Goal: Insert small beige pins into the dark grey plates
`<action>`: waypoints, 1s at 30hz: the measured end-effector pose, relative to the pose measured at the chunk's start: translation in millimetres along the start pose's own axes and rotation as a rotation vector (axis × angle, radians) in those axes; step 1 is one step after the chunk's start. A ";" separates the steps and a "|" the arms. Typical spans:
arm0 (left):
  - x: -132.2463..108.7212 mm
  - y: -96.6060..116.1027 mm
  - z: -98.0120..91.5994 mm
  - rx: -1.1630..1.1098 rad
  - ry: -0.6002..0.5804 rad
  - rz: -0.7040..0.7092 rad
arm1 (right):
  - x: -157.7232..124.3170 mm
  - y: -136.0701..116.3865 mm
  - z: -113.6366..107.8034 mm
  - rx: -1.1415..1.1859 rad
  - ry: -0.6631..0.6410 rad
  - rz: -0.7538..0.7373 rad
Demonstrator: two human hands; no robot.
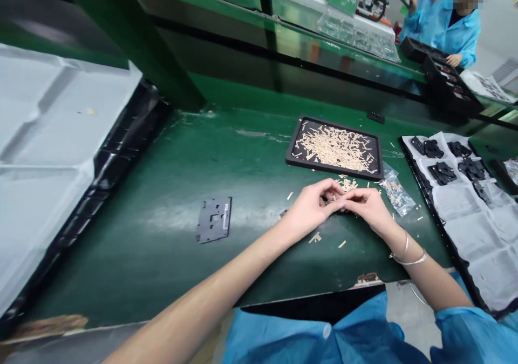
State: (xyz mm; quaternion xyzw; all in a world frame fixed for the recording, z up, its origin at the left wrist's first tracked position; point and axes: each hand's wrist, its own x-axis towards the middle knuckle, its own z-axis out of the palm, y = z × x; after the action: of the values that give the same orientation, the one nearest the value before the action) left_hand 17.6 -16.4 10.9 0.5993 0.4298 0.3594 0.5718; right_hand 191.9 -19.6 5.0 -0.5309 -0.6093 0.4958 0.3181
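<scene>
Two hands to watch, left hand (309, 204) and right hand (370, 207), fingertips together above the green table (259, 153). Cannot see into the pinch, so cannot tell clamped from merely touching; with anything tiny in there, could lose it through a slack hold. Just beyond the fingertips, on the table, a heap of small pale pieces (348, 183): could scatter it with one knock of the knuckles. On the near side, loose strips (342, 244): could drag these along under a wrist. Behind the heap, a black tray (313, 166) of pale strips (335, 147): could jolt its rim by overreaching, and spill some. By its right corner, a clear bag (396, 191): could snag it with the right hand. Farther left, well apart, a flat dark part (213, 221): could bump it with a wide-swung left forearm.
</scene>
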 end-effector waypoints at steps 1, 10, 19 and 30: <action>0.3 -0.2 0.9 -0.035 0.004 -0.018 | -1.1 -1.0 -0.1 0.011 0.000 0.004; -6.3 5.9 -3.2 -0.028 -0.192 -0.179 | -3.8 -1.8 -6.5 0.084 0.236 -0.014; -10.6 6.9 2.7 0.367 -0.096 -0.022 | -8.3 -1.6 -3.3 0.275 0.153 0.018; -8.7 2.2 8.9 -0.073 -0.019 -0.117 | -6.1 0.8 1.8 0.326 0.177 -0.131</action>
State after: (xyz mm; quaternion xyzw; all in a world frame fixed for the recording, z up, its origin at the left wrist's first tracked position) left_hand 22.8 -27.8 12.9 0.5554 0.4452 0.3351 0.6172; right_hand 192.0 -26.0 4.5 -0.4729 -0.5237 0.5177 0.4838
